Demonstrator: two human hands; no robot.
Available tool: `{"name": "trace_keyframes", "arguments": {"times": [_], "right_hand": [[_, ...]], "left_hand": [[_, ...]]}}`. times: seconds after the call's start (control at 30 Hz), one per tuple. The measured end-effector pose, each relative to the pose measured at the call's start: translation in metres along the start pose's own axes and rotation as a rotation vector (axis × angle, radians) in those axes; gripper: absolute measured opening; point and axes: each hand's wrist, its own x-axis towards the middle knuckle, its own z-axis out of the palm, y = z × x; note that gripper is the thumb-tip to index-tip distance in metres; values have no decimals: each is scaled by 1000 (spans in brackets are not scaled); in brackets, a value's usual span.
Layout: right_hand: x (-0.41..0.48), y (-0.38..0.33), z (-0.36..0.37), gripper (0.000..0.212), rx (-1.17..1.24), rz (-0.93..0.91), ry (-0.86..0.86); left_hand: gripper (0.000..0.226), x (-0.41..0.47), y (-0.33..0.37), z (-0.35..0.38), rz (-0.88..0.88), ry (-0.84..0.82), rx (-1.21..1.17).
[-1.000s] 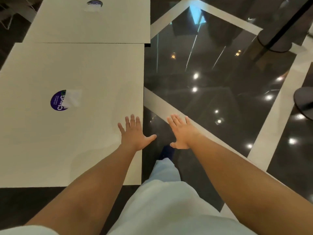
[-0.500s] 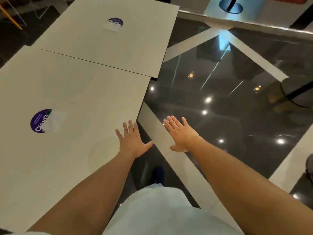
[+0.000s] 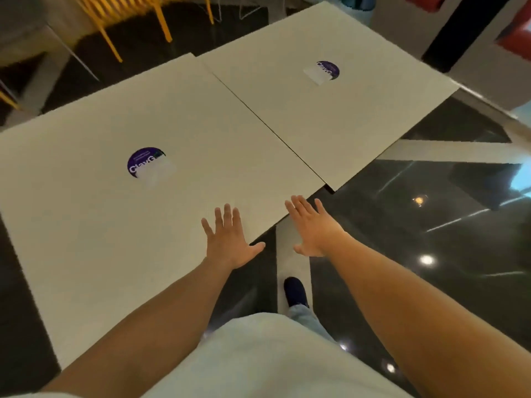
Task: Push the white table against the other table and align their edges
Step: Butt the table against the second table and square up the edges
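Your near white table (image 3: 94, 225) is a square, matte, flat worktop that fills the frame from 9 o'clock to the centre. The other table (image 3: 359, 116) has the same matte white square top and sits toward 1 o'clock. The two tops meet along a thin dark seam running from 12 o'clock down toward 3 o'clock, but the edges facing you do not line up: the far table's corner juts a little past the near one's, close to your fingertips.

Each top carries a round purple sticker: one (image 3: 143, 163) at 10 o'clock with white lettering and a pale patch over its right side, the other (image 3: 329, 69) at 1 o'clock.

Your left hand (image 3: 230, 242) is spread wide and flat, palm down over the near table's right edge, gripping nothing; whether it presses the surface I cannot tell. Your right hand (image 3: 313, 225) is also wide open and empty, fingers extended, over the floor just beyond that corner.

The floor (image 3: 431, 282) is glossy dark stone with pale bands and bright lamp reflections. Yellow chair legs (image 3: 161, 21) stand at 11 o'clock.
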Motion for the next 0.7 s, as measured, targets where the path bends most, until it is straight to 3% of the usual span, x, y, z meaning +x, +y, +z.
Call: {"name": "trace_keyframes", "arguments": {"times": [0.2, 0.4, 0.6, 0.7], "right_hand": [[47, 32, -21, 110, -173, -280, -18], [79, 23, -29, 109, -183, -436, -50], [99, 9, -20, 107, -125, -463, -86], [106, 10, -13, 100, 123, -329, -36]], "left_hand": [[117, -14, 0, 2, -342, 23, -164], [121, -43, 11, 19, -604, -5, -349], [115, -51, 11, 33, -697, -1, -415], [91, -52, -2, 37, -751, 149, -506]]}}
